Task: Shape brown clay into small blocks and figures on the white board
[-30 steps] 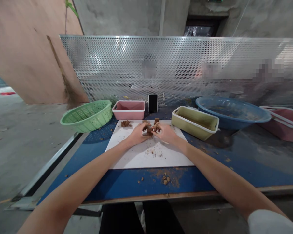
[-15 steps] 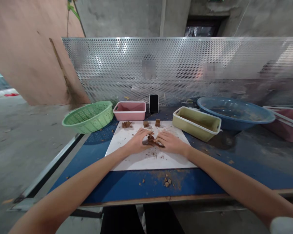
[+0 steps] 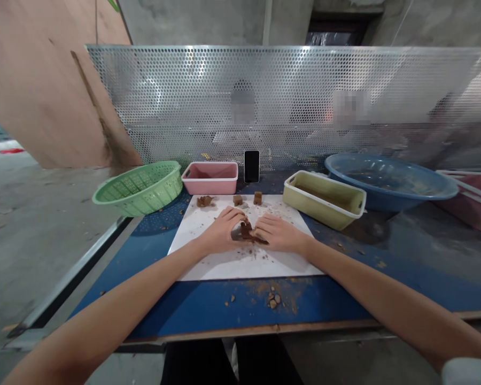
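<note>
Bare left hand (image 3: 223,231) and bare right hand (image 3: 279,233) now nearer on white flat board (image 3: 248,268), irregular brown clay piece (image 3: 246,230) too. Small cube-like brown block (image 3: 238,200) at far edge uncovered.

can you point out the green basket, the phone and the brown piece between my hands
green plastic basket (image 3: 157,185), head view, on its slatted side wall
phone (image 3: 251,167), head view, on its dark screen
brown piece between the hands (image 3: 246,230), head view, on its upright part
</note>
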Demonstrator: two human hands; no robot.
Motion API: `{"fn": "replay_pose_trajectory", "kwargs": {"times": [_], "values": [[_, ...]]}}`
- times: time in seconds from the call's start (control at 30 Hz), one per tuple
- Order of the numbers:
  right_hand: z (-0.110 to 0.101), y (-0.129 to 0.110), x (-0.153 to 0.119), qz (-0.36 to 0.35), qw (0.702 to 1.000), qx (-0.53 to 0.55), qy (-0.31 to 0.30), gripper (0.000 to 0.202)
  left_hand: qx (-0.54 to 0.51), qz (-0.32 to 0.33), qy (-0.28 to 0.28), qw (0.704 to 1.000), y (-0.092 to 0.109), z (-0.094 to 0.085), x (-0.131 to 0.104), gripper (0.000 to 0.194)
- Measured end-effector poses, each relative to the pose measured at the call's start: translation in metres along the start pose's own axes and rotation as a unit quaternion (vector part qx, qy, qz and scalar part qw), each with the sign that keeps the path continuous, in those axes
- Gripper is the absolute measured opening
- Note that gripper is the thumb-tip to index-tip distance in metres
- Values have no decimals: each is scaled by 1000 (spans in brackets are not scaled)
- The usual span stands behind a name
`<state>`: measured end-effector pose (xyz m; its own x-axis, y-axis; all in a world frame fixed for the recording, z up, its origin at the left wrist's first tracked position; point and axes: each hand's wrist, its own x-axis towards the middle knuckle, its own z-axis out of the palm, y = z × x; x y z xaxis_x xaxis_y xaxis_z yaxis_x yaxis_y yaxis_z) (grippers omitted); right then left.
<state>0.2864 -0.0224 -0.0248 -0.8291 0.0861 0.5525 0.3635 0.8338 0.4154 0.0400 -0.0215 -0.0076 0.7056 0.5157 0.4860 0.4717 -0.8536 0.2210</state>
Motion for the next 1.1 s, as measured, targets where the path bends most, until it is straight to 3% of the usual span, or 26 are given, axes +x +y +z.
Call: {"fn": "replay_pose_trajectory", "kwargs": {"times": [0.77,0.97,1.1], "values": [[3,3,-1,-11,999,19,-24,23,-25,9,9,1000,-2,3,0,30],[3,4,-2,-9,999,21,-32,21,-81,-63,-1,995,2,3,-2,32],[3,5,-3,-10,999,23,-25,21,-94,-129,-11,987,1,5,-4,47]]}}
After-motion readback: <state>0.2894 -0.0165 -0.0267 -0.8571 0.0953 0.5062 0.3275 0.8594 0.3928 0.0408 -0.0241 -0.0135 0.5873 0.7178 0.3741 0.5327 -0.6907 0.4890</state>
